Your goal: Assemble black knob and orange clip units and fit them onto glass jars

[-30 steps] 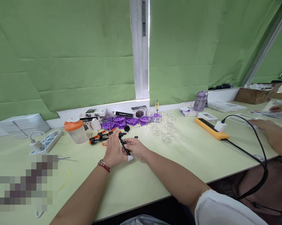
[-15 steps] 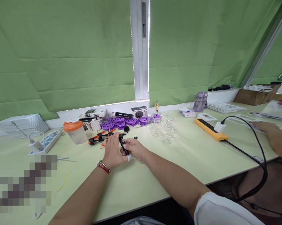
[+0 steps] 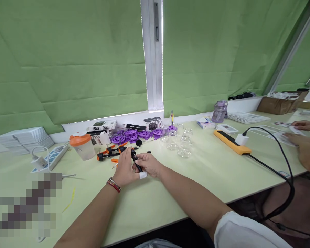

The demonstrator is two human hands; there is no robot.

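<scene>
A black rod-like piece (image 3: 137, 162) is held between my two hands over the pale table (image 3: 160, 203). My left hand (image 3: 126, 168) wraps its left side, with a white covering on the thumb tip. The fingers of my right hand (image 3: 147, 164) pinch it from the right. Just behind and left lie black and orange clamps (image 3: 110, 151). Past them are several purple plastic pieces (image 3: 131, 135) and a round black part (image 3: 138, 142). Several clear glass cups (image 3: 185, 146) stand to the right of the purple pieces.
An orange-lidded cup (image 3: 82, 146) and a power strip (image 3: 53, 156) stand left. White stacked sheets (image 3: 24, 138) lie at the far left. A yellow power strip (image 3: 231, 142) with a black cable, a purple bottle (image 3: 220, 112) and another person's hands (image 3: 301, 139) are at right.
My left thumb has shifted slightly at the lower end of the black piece, which both hands still hold. At the right, the other person's hands have moved over the papers.
</scene>
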